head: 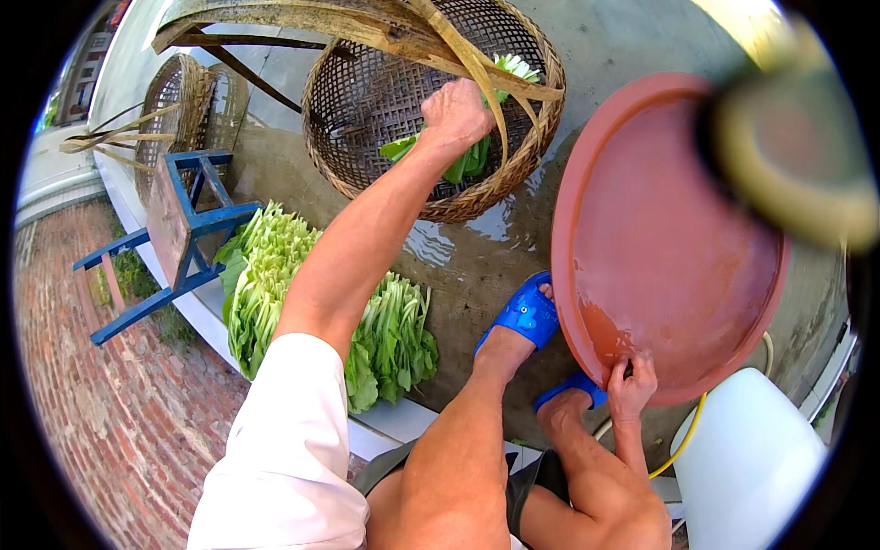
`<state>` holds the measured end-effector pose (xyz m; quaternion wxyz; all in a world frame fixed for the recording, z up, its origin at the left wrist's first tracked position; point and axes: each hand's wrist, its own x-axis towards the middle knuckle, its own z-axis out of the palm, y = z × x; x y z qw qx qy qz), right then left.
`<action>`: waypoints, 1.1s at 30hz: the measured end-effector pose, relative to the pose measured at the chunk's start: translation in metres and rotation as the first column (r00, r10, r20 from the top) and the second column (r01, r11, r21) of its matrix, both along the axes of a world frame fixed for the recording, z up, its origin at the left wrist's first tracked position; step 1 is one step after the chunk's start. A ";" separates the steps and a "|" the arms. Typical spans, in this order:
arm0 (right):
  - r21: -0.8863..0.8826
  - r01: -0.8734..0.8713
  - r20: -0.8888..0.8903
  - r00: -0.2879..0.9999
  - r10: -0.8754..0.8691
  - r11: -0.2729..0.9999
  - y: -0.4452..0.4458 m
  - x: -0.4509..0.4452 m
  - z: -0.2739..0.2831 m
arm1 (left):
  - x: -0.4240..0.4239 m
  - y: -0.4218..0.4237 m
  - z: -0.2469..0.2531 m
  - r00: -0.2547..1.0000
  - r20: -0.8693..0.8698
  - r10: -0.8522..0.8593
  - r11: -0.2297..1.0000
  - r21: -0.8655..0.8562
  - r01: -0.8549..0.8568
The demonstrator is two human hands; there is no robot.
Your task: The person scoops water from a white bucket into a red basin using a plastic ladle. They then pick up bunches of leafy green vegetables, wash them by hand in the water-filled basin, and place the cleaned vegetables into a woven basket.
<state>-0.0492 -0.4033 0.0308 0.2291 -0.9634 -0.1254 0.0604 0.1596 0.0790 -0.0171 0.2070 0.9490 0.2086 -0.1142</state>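
Note:
My left hand (459, 113) is a fist around leafy greens (474, 159) inside a round woven bamboo basket (320, 148). Pale stems stick out at the fist's upper right, and green leaves lie below it. At the near rim of a wide reddish-brown plastic tub (581, 172), my right hand (631, 385) has curled fingers at the water; whether they grip anything is unclear. The tub holds shallow water. A large pile of leafy greens (265, 275) with pale cut stems lies on the wet floor, partly behind my left arm.
A blue-framed wooden stool (168, 220) lies on its side at left, near another woven basket (192, 103). Broad bamboo strips (385, 31) arch over the near basket. A white rounded object (749, 454) and a yellow hose (687, 440) are at lower right. A blurred object (790, 151) covers the upper right.

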 end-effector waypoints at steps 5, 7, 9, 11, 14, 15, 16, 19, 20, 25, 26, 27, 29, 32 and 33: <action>-0.021 -0.038 -0.043 0.998 0.037 0.999 -0.003 0.001 -0.008 | -0.013 -0.022 -0.021 0.995 -0.104 0.004 0.999 -0.045 -0.008; 0.058 0.002 -0.046 0.999 0.000 0.998 0.008 0.003 0.004 | -0.009 -0.037 -0.012 0.994 -0.100 0.045 0.989 -0.133 -0.058; 0.099 0.020 -0.059 0.998 -0.014 0.995 0.016 0.007 0.010 | -0.008 -0.024 -0.006 0.994 -0.111 -0.015 0.991 -0.134 0.000; 0.088 0.025 -0.085 0.996 -0.018 0.996 0.018 0.007 0.012 | -0.018 -0.010 0.001 0.996 -0.054 -0.068 0.990 -0.124 0.061; 0.101 0.034 -0.081 0.996 -0.026 0.994 0.016 0.005 0.010 | -0.037 0.001 0.023 0.990 0.119 0.069 0.971 -0.236 -0.040; 0.092 0.029 -0.077 0.997 -0.022 0.995 0.017 0.006 0.010 | -0.038 -0.002 0.035 0.972 0.190 0.142 0.934 -0.350 -0.068; 0.083 0.024 -0.073 0.997 -0.018 0.996 0.018 0.006 0.011 | -0.052 0.000 0.049 0.928 0.222 0.299 0.744 -0.663 -0.081; 0.073 0.017 -0.051 0.999 -0.014 0.997 0.012 0.006 0.009 | -0.085 -0.010 0.153 0.812 0.400 0.425 0.197 -0.916 0.348; 0.079 0.004 -0.047 0.999 -0.001 0.997 0.012 0.006 0.006 | -0.086 -0.009 0.181 0.770 0.515 0.376 0.216 -0.857 0.468; -0.020 0.010 -0.044 0.999 -0.011 1.000 0.003 0.001 0.002 | -0.068 -0.021 0.291 0.659 0.448 0.604 0.222 -0.889 0.401; 0.003 0.003 -0.036 0.999 -0.003 1.000 0.008 0.003 0.002 | -0.071 0.002 0.297 0.703 0.509 0.497 0.260 -0.860 0.439; -0.016 -0.001 -0.026 1.000 0.000 1.000 0.006 0.004 0.003 | -0.060 0.010 0.294 0.721 0.524 0.454 0.318 -0.851 0.418; -0.053 -0.011 -0.021 1.000 0.009 0.999 0.005 0.004 0.005 | -0.051 0.020 0.304 0.750 0.529 0.398 0.344 -0.843 0.413; -0.038 0.009 -0.039 0.999 -0.010 0.999 0.005 0.003 0.007 | -0.057 0.020 0.322 0.718 0.538 0.441 0.317 -0.842 0.437; -0.019 0.010 -0.032 0.999 -0.010 1.000 0.006 0.003 0.006 | -0.056 0.020 0.323 0.695 0.550 0.463 0.318 -0.835 0.449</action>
